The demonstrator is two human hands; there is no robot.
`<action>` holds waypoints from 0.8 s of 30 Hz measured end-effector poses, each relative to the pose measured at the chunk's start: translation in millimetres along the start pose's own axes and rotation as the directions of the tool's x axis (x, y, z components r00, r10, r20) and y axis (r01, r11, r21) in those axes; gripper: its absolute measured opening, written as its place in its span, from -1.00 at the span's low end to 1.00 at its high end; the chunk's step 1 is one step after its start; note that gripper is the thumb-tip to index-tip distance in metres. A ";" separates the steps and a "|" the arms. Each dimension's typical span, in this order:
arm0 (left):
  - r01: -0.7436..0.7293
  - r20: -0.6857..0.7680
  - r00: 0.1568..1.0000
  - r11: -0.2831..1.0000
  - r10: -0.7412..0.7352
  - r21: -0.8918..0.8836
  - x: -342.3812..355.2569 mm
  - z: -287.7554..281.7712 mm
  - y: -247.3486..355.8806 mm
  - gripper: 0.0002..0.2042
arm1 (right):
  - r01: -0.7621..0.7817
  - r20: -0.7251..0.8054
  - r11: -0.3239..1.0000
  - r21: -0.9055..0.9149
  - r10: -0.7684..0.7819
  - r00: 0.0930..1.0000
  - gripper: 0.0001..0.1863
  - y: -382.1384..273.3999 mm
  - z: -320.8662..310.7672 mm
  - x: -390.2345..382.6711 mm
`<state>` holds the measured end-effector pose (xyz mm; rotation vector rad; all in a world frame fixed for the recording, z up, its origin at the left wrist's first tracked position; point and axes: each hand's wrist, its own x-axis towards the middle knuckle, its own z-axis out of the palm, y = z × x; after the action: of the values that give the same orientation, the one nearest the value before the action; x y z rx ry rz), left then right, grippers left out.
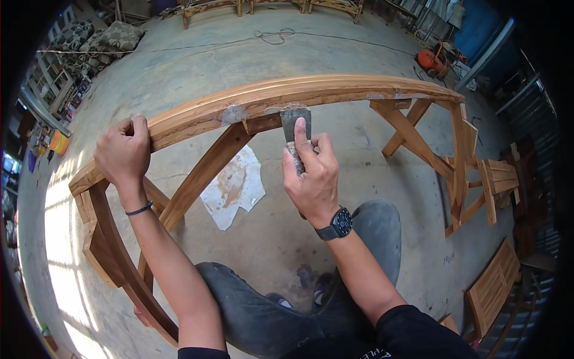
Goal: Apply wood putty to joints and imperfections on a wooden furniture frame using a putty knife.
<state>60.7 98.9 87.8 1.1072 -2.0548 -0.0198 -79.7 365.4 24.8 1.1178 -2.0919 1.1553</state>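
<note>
A long wooden beam (pixel 203 118) spans the view in front of me, part of a wooden frame with slanted legs. Near its left end my left hand (pixel 124 152) is closed over the beam, gripping it. My right hand (pixel 314 176) holds a putty knife (pixel 295 122) by its handle, the thumb laid along the wide metal blade. The blade's edge meets the beam's near face, where pale filler shows. A greyish filler patch (pixel 234 114) lies on the beam left of the knife, and smaller smears show further right.
Below the beam a torn white sheet (pixel 234 186) with brown stains lies on the concrete floor. Slanted wooden legs (pixel 415 134) stand at right, near a small wooden panel (pixel 499 176). An orange machine (pixel 431 60) stands far right; a cable (pixel 275 36) crosses the floor. Patterned cushions (pixel 116 37) are piled far left.
</note>
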 end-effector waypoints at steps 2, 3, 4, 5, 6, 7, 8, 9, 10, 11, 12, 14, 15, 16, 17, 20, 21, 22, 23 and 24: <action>0.006 0.003 1.000 1.000 -0.006 -0.011 -0.3 -0.2 -1.1 -0.58 | -0.091 0.023 0.996 0.003 0.091 0.996 -0.36 -9.8 -13.2 0.8; 0.012 0.009 1.000 1.000 -0.012 -0.026 -0.7 0.0 -1.4 -0.57 | -0.137 0.035 0.991 0.002 0.137 0.990 -0.38 -14.3 -17.5 3.0; 0.017 0.017 1.000 0.999 -0.016 -0.045 -1.0 0.1 -0.2 -0.56 | -0.139 0.035 0.990 0.001 0.139 0.990 -0.38 -18.5 -20.3 7.6; 0.016 0.019 1.000 0.999 -0.015 -0.045 -1.1 -0.8 1.0 -0.56 | -0.215 0.043 0.977 0.011 0.214 0.976 -0.40 -22.9 -20.8 13.5; 0.019 0.021 1.000 0.999 -0.019 -0.029 -1.0 -2.4 2.1 -0.56 | -0.289 0.052 0.957 0.022 0.288 0.956 -0.42 -27.9 -20.1 19.0; 0.023 0.021 1.000 1.000 -0.023 -0.012 -0.5 -3.3 3.1 -0.55 | -0.360 0.062 0.932 0.033 0.358 0.932 -0.44 -33.2 -18.1 23.3; 0.027 0.021 0.999 1.000 -0.027 0.005 -0.3 -3.5 3.7 -0.55 | -0.362 0.063 0.932 0.035 0.359 0.931 -0.44 -41.9 -14.8 25.8; 0.026 0.022 0.999 1.000 -0.026 0.007 -0.6 -3.9 5.0 -0.55 | -0.394 0.078 0.919 0.013 0.391 0.917 -0.44 -54.3 -10.8 26.6; 0.019 0.009 1.000 1.000 -0.019 0.000 -0.4 -3.5 6.9 -0.56 | -0.424 0.092 0.905 -0.010 0.423 0.901 -0.44 -66.2 -6.5 26.6; 0.013 -0.004 1.000 1.000 -0.013 -0.007 0.0 -3.0 8.7 -0.58 | -0.454 0.104 0.891 -0.033 0.455 0.885 -0.45 -74.0 -3.9 25.9; 0.006 -0.019 1.000 1.000 -0.006 -0.014 0.1 -2.7 9.7 -0.59 | -0.454 0.103 0.890 -0.031 0.455 0.885 -0.45 -78.0 -2.1 25.0; 0.004 -0.023 1.000 1.000 -0.004 -0.016 0.1 -1.4 8.3 -0.59 | -0.411 0.137 0.910 -0.061 0.415 0.899 -0.45 -83.7 -1.2 24.1; 0.004 -0.024 1.000 1.000 -0.004 -0.018 0.3 -0.1 7.3 -0.59 | -0.387 0.152 0.919 -0.078 0.395 0.906 -0.45 -84.8 -2.8 23.7; 0.003 -0.025 1.000 1.000 -0.004 -0.022 0.6 1.1 7.0 -0.59 | -0.386 0.146 0.919 -0.081 0.394 0.908 -0.45 -83.3 -6.4 22.6; 0.000 -0.028 1.000 1.000 -0.001 -0.025 0.7 1.0 4.7 -0.59 | -0.366 0.186 0.929 -0.060 0.371 0.910 -0.45 -80.8 -9.9 19.7; 0.000 -0.049 0.999 1.000 0.000 0.001 -0.1 2.7 -0.4 -0.60 | -0.326 0.260 0.945 -0.021 0.320 0.911 -0.45 -67.9 -24.5 16.2; -0.001 -0.051 0.999 1.000 0.001 -0.002 0.4 3.3 -1.2 -0.60 | -0.362 0.239 0.932 -0.005 0.352 0.905 -0.46 -62.3 -30.8 16.3; -0.006 -0.052 0.999 1.000 0.006 -0.002 0.1 3.7 -0.9 -0.60 | -0.397 0.221 0.918 0.010 0.385 0.896 -0.46 -56.9 -37.3 16.3; -0.010 -0.052 0.999 1.000 0.010 0.000 -0.3 4.0 -1.0 -0.60 | -0.433 0.205 0.901 0.027 0.419 0.885 -0.47 -54.5 -40.2 16.9; -0.014 -0.053 0.998 1.000 0.015 0.005 -0.7 4.2 -1.4 -0.60 | -0.433 0.206 0.901 0.026 0.419 0.884 -0.47 -52.5 -39.3 18.5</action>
<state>59.2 97.1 84.0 1.0843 -2.0167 0.0212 -44.1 375.4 82.1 0.8481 -2.5584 1.3736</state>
